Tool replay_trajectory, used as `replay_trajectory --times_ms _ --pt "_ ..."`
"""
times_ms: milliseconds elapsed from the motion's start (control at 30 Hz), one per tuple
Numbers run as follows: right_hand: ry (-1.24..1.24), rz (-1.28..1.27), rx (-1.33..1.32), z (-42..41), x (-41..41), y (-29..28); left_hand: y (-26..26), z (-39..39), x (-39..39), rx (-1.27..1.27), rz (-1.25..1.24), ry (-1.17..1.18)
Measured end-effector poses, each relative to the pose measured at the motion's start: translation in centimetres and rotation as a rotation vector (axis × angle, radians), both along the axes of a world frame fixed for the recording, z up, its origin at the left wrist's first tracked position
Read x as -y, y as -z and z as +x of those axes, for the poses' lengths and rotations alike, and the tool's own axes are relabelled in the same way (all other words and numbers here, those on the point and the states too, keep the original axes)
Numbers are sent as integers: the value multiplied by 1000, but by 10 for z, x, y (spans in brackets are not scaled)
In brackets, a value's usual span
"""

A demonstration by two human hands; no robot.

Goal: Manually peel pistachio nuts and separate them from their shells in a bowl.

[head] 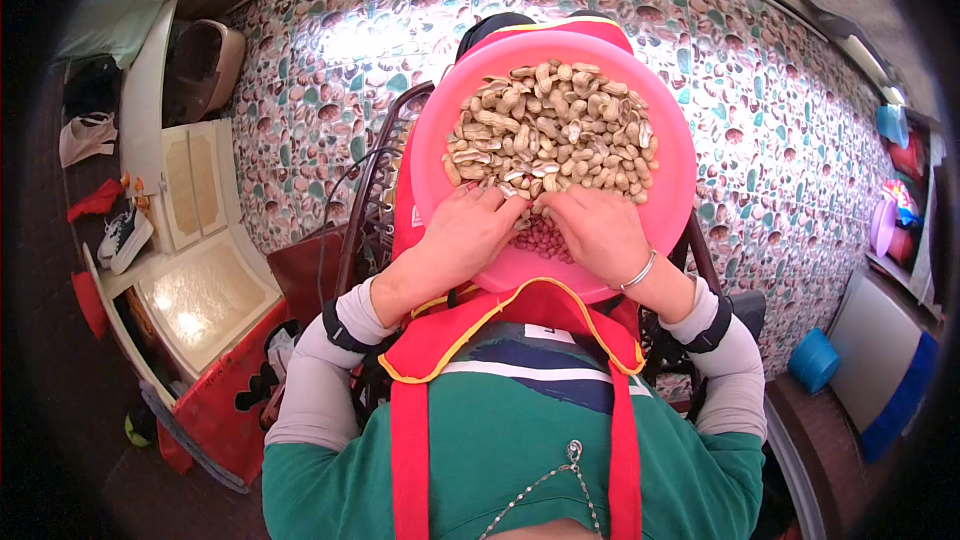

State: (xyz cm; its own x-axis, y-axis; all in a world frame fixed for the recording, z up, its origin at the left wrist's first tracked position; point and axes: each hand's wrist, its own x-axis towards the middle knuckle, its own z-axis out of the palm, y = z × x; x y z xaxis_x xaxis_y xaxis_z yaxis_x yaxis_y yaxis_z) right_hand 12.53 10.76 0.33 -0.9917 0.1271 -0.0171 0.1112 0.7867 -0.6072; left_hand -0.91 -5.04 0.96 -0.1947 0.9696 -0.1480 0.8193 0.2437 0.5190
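A pink plastic basin (670,142) rests on my lap over a red apron. Peanuts in their shells (551,120), among them some split shells, fill its far part. Nearer to me, below my hands, lies a small pile of shelled red-skinned peanuts (541,238). My left hand (476,225) and my right hand (600,229) meet over the basin between the two heaps. Their fingertips pinch together on a peanut, which the fingers mostly hide. A silver bangle (640,270) circles my right wrist.
I sit in a chair with a dark metal frame (367,187) on a pebble-patterned floor (757,127). At left are a cream cabinet (195,300), sneakers (126,240) and a brown tub (217,64). A blue bucket (814,360) stands at right. A dark cable (330,202) hangs beside the chair.
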Motion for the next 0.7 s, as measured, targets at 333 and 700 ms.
replay_trajectory --times_ms 333,700 --pt "-48 -143 27 0 1 -3 -1 0 0 137 -1 0" --pt "-112 -150 100 3 1 6 14 15 -2 111 10 -14"
